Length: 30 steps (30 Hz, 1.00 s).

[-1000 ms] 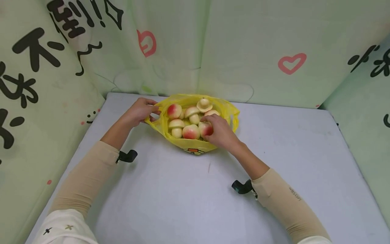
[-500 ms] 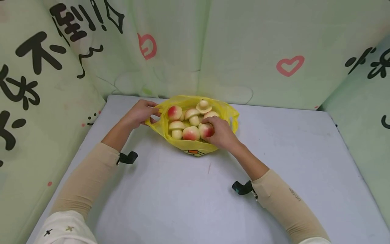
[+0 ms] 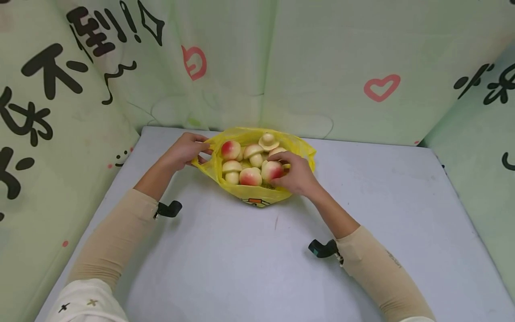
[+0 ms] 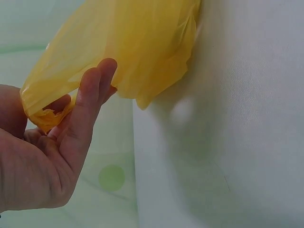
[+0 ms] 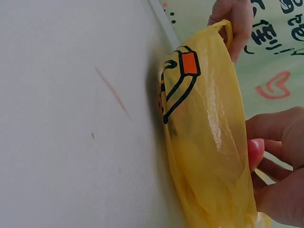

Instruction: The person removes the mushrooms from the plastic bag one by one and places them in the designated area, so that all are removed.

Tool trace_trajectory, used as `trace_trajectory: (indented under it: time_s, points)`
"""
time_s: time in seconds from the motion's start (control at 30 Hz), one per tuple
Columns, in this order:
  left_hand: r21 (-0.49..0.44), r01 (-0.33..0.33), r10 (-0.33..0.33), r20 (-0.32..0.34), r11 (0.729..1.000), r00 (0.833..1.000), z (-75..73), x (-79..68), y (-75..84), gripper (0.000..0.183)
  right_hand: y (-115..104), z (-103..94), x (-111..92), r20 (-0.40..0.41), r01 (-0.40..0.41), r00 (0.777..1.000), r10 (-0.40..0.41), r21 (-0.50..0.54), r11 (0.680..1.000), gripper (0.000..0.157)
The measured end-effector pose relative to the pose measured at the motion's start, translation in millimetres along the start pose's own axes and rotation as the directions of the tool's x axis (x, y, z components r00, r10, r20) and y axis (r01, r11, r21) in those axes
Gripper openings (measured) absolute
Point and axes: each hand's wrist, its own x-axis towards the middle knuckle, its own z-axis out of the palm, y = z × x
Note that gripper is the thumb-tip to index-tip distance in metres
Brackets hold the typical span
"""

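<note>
A yellow plastic bag (image 3: 257,194) lies open at the far middle of the table, filled with several toy peaches and cream mushrooms (image 3: 253,153). My left hand (image 3: 186,149) pinches the bag's left handle (image 4: 45,111) and holds the rim out. My right hand (image 3: 295,174) reaches into the bag from the right, fingers curled round a red-and-cream peach (image 3: 272,171). In the right wrist view the bag's side (image 5: 204,142) shows a black and orange print, with the peach's pink (image 5: 255,148) between my fingers.
The grey-white table (image 3: 257,268) is walled on three sides by pale green cloth with black characters and pink hearts (image 3: 381,86). Black wrist-camera mounts (image 3: 169,208) sit on both forearms. A small dark mark (image 3: 276,222) lies on the table before the bag.
My right hand has turned and lifted slightly inside the bag, closing round the peach. The left hand keeps its hold on the handle.
</note>
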Motion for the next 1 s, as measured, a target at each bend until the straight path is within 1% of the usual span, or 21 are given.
trace_trajectory:
  time_s: [0.17, 0.4, 0.53, 0.67, 0.87, 1.0]
  points:
    - [0.001, 0.002, -0.002, -0.001, 1.0, 1.0, 1.7, 0.5, 1.4, 0.044, -0.3, -8.1, -2.2, 0.014, -0.048, 0.999, 0.046, 0.156, 0.987, 0.052]
    - [0.001, 0.007, -0.007, 0.0, 1.0, 1.0, 2.5, 2.0, 0.7, 0.044, 2.0, -17.1, -6.1, 0.022, -0.09, 0.996, 0.087, 0.294, 0.952, 0.054]
    - [0.007, 0.01, -0.01, -0.006, 1.0, 1.0, 3.2, 2.3, 0.8, 0.044, 4.7, -21.3, -8.7, 0.011, -0.089, 0.996, 0.091, 0.367, 0.926, 0.054]
    - [0.01, 0.014, -0.014, -0.012, 1.0, 1.0, 4.0, 1.5, 1.3, 0.043, 5.6, -25.6, -11.0, -0.019, -0.059, 0.997, 0.074, 0.409, 0.911, 0.055]
    - [0.013, 0.009, -0.008, -0.015, 1.0, 1.0, 4.8, 1.1, 2.0, 0.043, 6.2, -33.3, -15.3, -0.05, -0.042, 0.996, 0.068, 0.406, 0.913, 0.054]
    - [0.017, 0.002, -0.002, -0.01, 1.0, 1.0, 5.4, 0.5, 3.1, 0.045, 8.0, -40.7, -19.0, -0.067, -0.037, 0.995, 0.072, 0.423, 0.905, 0.056]
